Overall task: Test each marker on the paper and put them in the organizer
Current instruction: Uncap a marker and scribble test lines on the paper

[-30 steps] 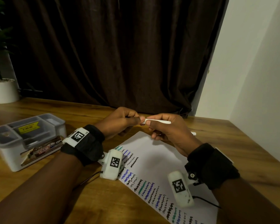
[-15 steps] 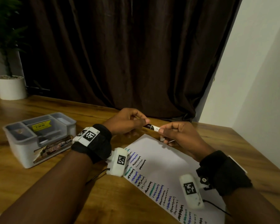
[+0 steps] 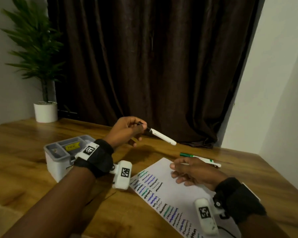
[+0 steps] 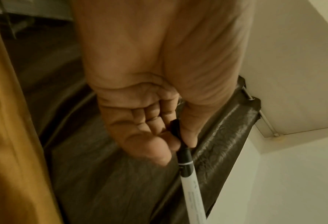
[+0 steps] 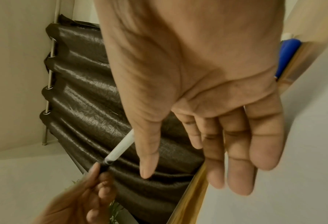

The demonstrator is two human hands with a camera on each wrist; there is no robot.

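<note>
My left hand [image 3: 139, 126] is raised over the table and pinches the black cap end of a white marker [image 3: 162, 136]; its barrel points right and down. The left wrist view shows thumb and fingers closed on that black cap [image 4: 176, 130], with the marker [image 4: 191, 184] sticking out past them. My right hand [image 3: 179, 170] hovers open over the top edge of the white paper [image 3: 169, 194], fingers relaxed and holding nothing [image 5: 226, 128]. The paper carries several rows of squiggles. The grey organizer [image 3: 49, 152] stands to the left, partly behind my left wrist.
A green-capped marker [image 3: 187, 154] and another white marker [image 3: 213, 163] lie on the wooden table just beyond my right hand. A blue marker [image 5: 287, 56] shows in the right wrist view. A potted plant [image 3: 45, 111] stands at the back left, with a dark curtain behind the table.
Both hands held the marker together before. My right hand has let go and dropped over the paper, and my left hand has carried the marker up and away.
</note>
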